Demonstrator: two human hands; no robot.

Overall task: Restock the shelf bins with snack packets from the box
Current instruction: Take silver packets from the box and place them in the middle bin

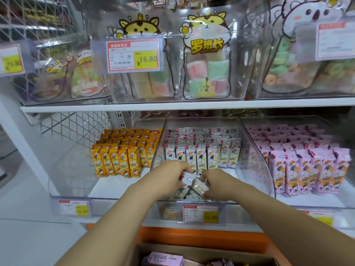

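Both my hands reach into the front of the middle clear bin point(255, 150) on the lower shelf. My left hand point(170, 174) grips the top of a bunch of white snack packets point(187, 182). My right hand point(215, 184) pinches the same bunch from the right. Behind them, rows of white packets point(201, 152) stand upright in the bin. The cardboard box point(138, 252) sits at the bottom of the view with pink packets point(165, 259) inside.
Yellow packets point(119, 156) fill the left bin and pink packets point(307, 166) the right bin. Clear bins of marshmallow bags point(207, 73) stand on the upper shelf. Price tags point(200, 214) hang along the shelf front. An orange ledge point(192, 237) runs below.
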